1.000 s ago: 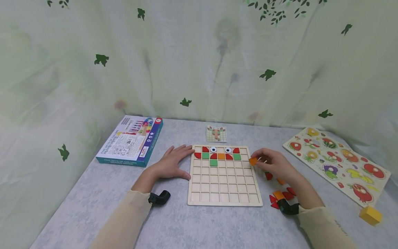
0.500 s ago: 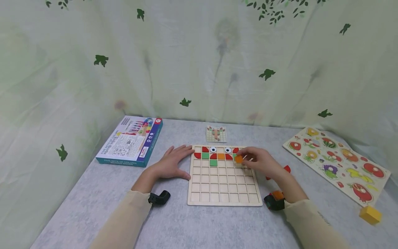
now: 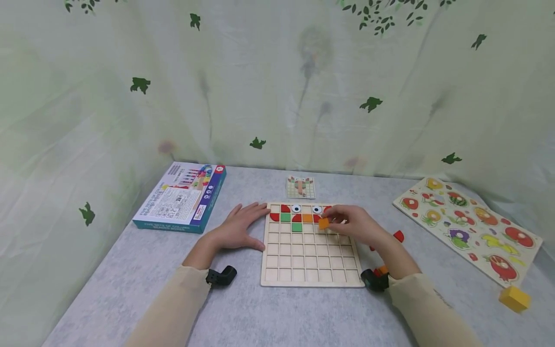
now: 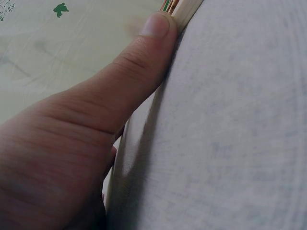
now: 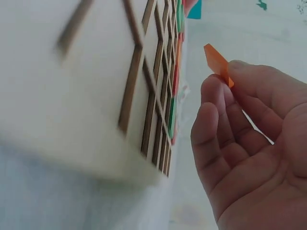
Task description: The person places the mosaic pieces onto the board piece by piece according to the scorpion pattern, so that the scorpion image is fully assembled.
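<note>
My right hand (image 3: 353,222) pinches an orange square tile (image 3: 323,223) between thumb and fingers, above the upper right part of a wooden grid board (image 3: 312,283). In the right wrist view the tile (image 5: 218,64) is tilted and apart from the board. My left hand (image 3: 238,226) lies flat at the board's left edge, its fingertips and thumb (image 4: 148,36) touching that edge. Red, green and orange pieces and two eye tiles sit in the board's upper rows, among them a green square (image 3: 297,227). My right hand covers some cells on the right.
Behind the board lies a small pattern card (image 3: 300,188). A flat game box (image 3: 179,197) is at the left. To the right are a fruit picture board (image 3: 468,226) and a yellow block (image 3: 514,299). Loose red pieces (image 3: 398,236) lie partly hidden by my right arm.
My right hand has carried the orange tile leftward from the board's right edge to over its upper cells. The left hand stays in place.
</note>
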Demonstrator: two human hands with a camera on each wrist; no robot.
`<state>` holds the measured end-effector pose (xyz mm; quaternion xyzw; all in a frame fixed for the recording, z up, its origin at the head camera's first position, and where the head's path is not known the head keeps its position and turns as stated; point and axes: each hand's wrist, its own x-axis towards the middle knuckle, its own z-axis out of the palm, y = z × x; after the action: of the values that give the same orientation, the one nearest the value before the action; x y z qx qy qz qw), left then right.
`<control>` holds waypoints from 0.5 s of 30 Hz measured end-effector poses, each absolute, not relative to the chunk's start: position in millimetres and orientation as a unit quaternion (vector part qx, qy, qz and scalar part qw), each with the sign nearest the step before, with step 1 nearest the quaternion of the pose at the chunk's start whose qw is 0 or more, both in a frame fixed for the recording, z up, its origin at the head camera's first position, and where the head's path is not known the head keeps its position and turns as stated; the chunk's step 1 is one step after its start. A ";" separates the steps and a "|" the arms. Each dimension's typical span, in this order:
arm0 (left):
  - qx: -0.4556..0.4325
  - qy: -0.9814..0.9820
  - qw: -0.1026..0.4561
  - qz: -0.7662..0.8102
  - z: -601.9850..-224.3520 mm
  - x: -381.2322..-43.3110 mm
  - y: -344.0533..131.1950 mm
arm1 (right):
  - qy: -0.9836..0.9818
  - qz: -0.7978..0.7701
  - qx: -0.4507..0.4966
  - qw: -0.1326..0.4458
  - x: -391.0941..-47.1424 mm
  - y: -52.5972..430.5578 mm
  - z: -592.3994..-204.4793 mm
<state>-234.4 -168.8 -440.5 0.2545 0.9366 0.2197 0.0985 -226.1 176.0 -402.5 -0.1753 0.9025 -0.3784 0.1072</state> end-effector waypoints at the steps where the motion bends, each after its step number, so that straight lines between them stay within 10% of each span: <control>1: 0.255 0.937 0.098 0.220 -440.1 -234.3 -168.8 | 0.902 -0.380 -0.174 0.109 -226.8 173.9 -402.2; 15: 0.258 0.935 0.093 0.225 -439.7 -233.1 -169.3 | 0.899 -0.371 -0.194 0.133 -234.3 151.1 -412.4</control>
<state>-233.1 -169.3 -439.7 0.2584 0.9347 0.2254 0.0932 -234.3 151.1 -412.4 -0.1941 0.8985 -0.3705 0.1330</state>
